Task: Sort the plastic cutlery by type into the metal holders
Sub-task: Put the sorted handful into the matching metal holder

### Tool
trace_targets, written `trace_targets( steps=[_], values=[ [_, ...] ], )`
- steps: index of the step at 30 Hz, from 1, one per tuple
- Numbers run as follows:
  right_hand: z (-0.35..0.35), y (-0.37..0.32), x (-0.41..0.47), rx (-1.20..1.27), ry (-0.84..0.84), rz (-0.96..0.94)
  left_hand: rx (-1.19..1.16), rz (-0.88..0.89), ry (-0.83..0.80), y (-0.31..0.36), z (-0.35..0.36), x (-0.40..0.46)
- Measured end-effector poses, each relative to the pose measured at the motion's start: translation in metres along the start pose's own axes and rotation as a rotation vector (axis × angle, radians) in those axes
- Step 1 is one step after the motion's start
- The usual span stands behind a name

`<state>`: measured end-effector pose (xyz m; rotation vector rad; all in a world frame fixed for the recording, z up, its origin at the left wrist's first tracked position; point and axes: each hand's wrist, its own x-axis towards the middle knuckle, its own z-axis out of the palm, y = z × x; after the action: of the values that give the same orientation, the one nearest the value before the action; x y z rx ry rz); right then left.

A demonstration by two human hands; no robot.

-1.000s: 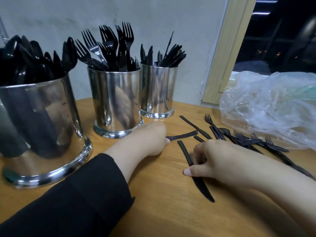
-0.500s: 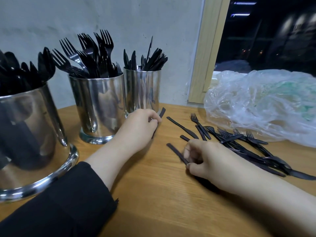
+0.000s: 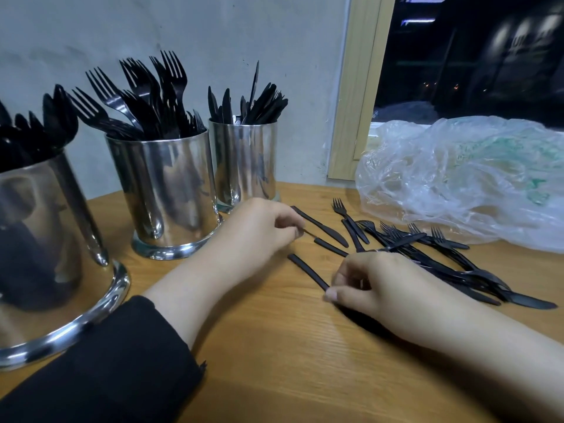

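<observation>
On the wooden counter, head view: left hand pinches one thin black plastic knife; right hand grips another black knife, long axis running toward the nearer left hand. Shiny cylindrical metal knife holder lies just beyond.

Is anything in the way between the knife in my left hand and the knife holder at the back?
Nothing visible. The left hand pinches a knife just in front of the knife holder, with bare table between and its top open.

Black sleeve on L arm
</observation>
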<state>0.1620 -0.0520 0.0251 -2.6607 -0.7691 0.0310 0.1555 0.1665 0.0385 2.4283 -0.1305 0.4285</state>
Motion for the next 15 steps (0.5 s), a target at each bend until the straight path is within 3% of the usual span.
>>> trace_targets(
  steps=[4,7,11,15],
  values=[
    [-0.01,0.021,-0.003,0.153,0.314,0.021,0.157,0.196,-0.069,0.006,0.006,-0.001],
    [-0.016,0.045,-0.001,0.237,0.48,0.018,0.257,0.306,-0.259,0.015,0.013,-0.006],
    [-0.02,0.064,0.003,0.172,0.455,0.035,0.349,0.321,-0.522,0.017,0.019,-0.009],
    [-0.025,0.065,0.003,-0.041,0.265,0.016,0.366,0.234,-0.579,0.005,0.016,-0.006]
  ],
)
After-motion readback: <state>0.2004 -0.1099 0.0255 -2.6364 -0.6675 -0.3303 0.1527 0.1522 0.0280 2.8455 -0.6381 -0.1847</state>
